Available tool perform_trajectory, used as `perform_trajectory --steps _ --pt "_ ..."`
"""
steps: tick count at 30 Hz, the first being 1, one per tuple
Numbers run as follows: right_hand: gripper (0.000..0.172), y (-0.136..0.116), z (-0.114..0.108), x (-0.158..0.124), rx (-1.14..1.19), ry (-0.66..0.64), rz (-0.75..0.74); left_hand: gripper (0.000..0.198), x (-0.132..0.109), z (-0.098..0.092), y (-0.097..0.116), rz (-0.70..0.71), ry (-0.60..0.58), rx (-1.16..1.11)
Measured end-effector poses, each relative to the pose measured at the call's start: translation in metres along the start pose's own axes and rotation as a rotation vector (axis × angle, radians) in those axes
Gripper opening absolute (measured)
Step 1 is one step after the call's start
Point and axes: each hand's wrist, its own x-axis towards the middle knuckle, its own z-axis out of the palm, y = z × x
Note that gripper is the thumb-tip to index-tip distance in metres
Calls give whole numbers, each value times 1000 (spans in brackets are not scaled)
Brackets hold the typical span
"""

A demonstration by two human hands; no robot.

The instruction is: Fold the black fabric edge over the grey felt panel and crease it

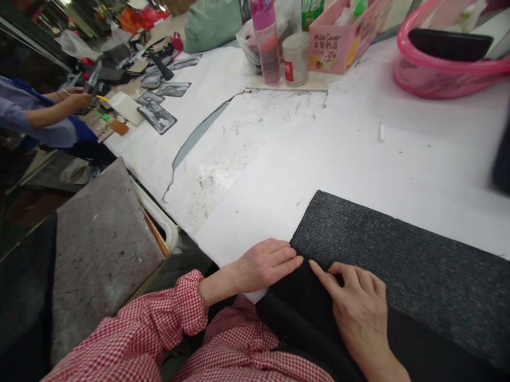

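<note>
A dark grey, speckled textile panel [387, 240] lies along the table's near edge, with smooth black fabric [318, 310] over its near part and hanging down towards my lap. At the panel's left corner, my left hand [267, 264] is closed on the black fabric's edge, its fingers together and its thumb hidden. My right hand [360, 306] presses on the same fabric just to the right. Its index finger points at the left fingertips, and the other fingers curl into the cloth. Only a small gap separates the two hands.
White paper [364, 167], torn at left, covers the table; a white chalk piece [381, 132] lies on it. Behind stand a pink bottle [266, 46], a jar [295, 58], a pink box [331, 49] and a pink basket [443, 80]. Another person's hands [76, 98] work at far left.
</note>
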Motion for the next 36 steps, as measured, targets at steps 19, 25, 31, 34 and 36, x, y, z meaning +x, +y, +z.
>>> perform_trajectory --steps 19,25,31,34,36 --pt "46 3 -4 0 -12 -42 -36 24 -6 7 -3 -40 -96 109" --pt "41 3 -6 -1 13 -36 -47 31 -1 6 1 -31 -151 159" --pt "34 17 -19 -6 54 -57 -62 28 3 10 3 9 -96 131" --pt "34 27 -23 -8 64 -99 -105 27 3 11 1 48 -125 124" --pt "36 31 -24 -9 49 -114 -117 29 3 11 0 43 -146 121"
